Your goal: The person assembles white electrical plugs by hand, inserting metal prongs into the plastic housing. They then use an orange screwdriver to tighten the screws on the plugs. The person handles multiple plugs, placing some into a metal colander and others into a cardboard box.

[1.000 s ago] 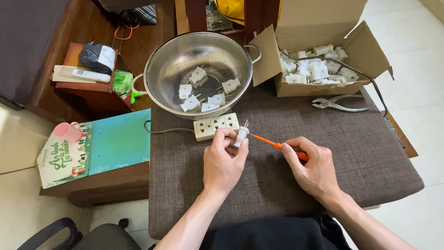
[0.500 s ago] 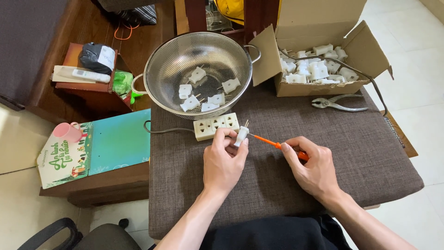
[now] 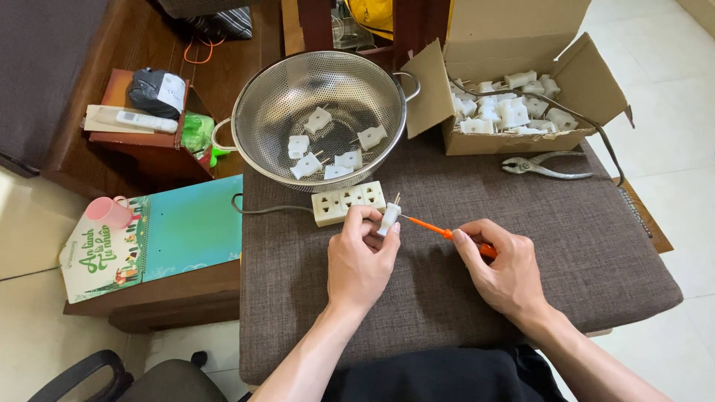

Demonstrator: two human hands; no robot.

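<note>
Now my left hand (image 3: 359, 257) pinches a white plug (image 3: 389, 218), prongs up, while my right hand (image 3: 500, 266) grips an orange screwdriver (image 3: 439, 231), tip apparently touching it; power strip (image 3: 348, 202) just beyond.

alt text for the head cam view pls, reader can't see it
The left hand pinches a small white plug while the right hand holds an orange screwdriver with its tip at the plug, over a brown cushion. Behind sit a white power strip, a metal colander and a cardboard box, both holding more plugs.
</note>
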